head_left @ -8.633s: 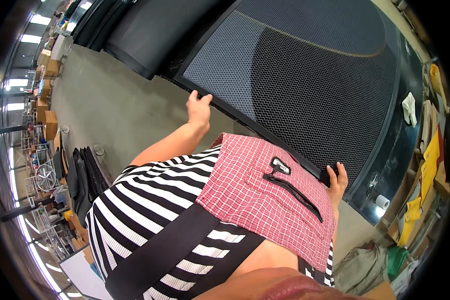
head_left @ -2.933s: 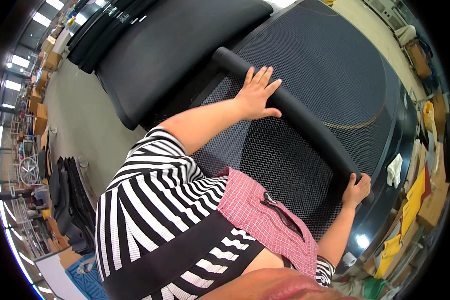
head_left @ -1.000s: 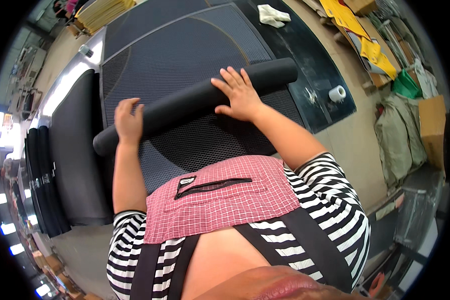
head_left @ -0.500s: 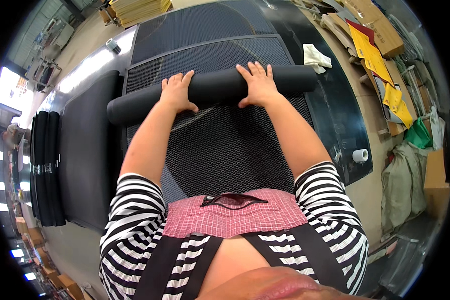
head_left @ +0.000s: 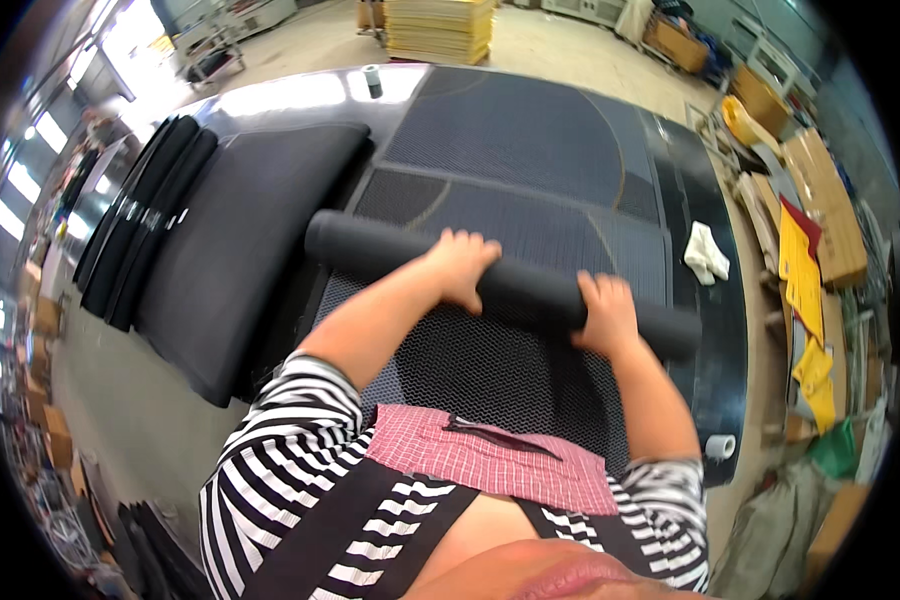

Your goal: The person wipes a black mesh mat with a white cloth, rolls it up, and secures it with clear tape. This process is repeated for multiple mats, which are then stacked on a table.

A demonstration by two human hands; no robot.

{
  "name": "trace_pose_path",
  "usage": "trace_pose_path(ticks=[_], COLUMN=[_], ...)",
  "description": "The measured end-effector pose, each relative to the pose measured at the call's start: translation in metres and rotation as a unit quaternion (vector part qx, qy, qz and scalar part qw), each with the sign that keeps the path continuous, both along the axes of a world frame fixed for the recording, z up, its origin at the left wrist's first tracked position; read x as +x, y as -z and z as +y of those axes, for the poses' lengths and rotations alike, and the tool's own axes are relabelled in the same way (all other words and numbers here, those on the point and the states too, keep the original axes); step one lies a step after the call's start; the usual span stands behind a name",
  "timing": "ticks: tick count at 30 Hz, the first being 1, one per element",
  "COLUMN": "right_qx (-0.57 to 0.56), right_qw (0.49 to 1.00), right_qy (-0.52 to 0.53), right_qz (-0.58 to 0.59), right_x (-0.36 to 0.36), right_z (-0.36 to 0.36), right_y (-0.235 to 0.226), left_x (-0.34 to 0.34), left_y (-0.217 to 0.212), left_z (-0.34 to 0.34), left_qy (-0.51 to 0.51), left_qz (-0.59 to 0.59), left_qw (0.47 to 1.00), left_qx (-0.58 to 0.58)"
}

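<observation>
Since half a second back, view has swung: roll now runs diagonally, its left end higher in frame and right end lower, and both hands sit closer to its right half. Nearest: striped sleeves and a red checked apron pocket (head_left: 490, 462) with a dark tool clipped in it. Left hand (head_left: 462, 266) lies palm-down over the black roll (head_left: 490, 282), fingers (head_left: 470, 243) draped over its top, loosely together, pressing rather than gripping. Right hand (head_left: 604, 314) same pose near the right end, fingers (head_left: 602, 287) curled over the top; thumbs hidden, so can't tell whether either wraps underneath. Roll lies across the black mesh sheet (head_left: 530, 215) spread on the glossy dark surface (head_left: 715, 330), roughly mid-sheet. Left of it, a stack of black foam pads (head_left: 240, 230). Right edge: white cloth (head_left: 706, 252), small white tape roll (head_left: 720, 447). Far edge: another small roll (head_left: 372, 80), then a pallet of stacked sheets (head_left: 440, 28) on the floor. Risk, my read: hands are off-centre, left end is unsupported, so uneven pressure could skew the roll and let it telescope or slacken. Palms-only contact could also slip on the mesh.
</observation>
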State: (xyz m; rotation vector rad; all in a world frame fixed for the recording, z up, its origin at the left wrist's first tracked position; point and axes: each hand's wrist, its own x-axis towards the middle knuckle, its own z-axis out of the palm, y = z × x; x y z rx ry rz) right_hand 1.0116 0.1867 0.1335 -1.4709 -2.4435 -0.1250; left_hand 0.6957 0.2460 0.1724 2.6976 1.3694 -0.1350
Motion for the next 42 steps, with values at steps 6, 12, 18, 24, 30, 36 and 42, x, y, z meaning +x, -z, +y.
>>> trace_pose_path(ticks=[6,12,18,24,30,36,42], right_qx=[-0.036,-0.111,-0.09,-0.282,-0.303,-0.321,-0.253], right_qw=[0.999,0.977,0.828,0.582,0.575,0.581,0.643], right_qy=[-0.036,0.183,0.346,0.322,0.309,0.289,0.344], right_qz=[0.015,0.008,0.433,0.691,0.694,0.69,0.636], right_x=[-0.004,0.101,0.181,0.2,0.196,0.19,0.177], right_z=[-0.182,-0.232,-0.262,-0.282,-0.29,-0.276,-0.288], right_y=[0.006,-0.011,0.064,0.062,0.057,0.062,0.068], left_x=[-0.049,-0.229,-0.276,-0.301,-0.309,-0.3,-0.297], left_y=[0.003,0.006,0.03,0.049,0.076,0.084,0.044], left_z=[-0.185,-0.211,-0.229,-0.26,-0.284,-0.311,-0.28], left_qy=[0.037,-0.449,-0.511,-0.514,-0.405,-0.384,-0.409], left_qz=[-0.173,-0.031,-0.52,-0.594,-0.688,-0.755,-0.6], left_qw=[0.98,0.889,0.646,0.539,0.531,0.495,0.641], left_qx=[-0.087,0.084,-0.226,-0.304,-0.284,-0.194,-0.249])
